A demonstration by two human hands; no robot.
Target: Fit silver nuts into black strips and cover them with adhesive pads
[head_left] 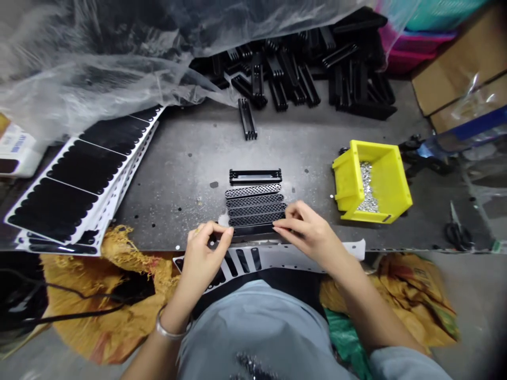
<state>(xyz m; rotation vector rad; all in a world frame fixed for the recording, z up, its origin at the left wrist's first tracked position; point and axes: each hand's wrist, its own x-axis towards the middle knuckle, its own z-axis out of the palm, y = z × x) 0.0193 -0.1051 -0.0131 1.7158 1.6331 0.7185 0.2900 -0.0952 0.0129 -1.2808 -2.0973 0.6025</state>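
From here, the mesh strips (255, 207) lie straight ahead between the hands, long axis crosswise. My right hand (307, 232) is narrow against their right end, my left hand (206, 253) narrow at their left; I cannot tell if either grips.

Black mesh strips (254, 206), flat, side by side

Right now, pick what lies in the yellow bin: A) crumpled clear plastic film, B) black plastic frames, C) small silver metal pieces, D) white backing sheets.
C. The yellow plastic bin holds a loose heap of small silver metal pieces, which shine against its floor.
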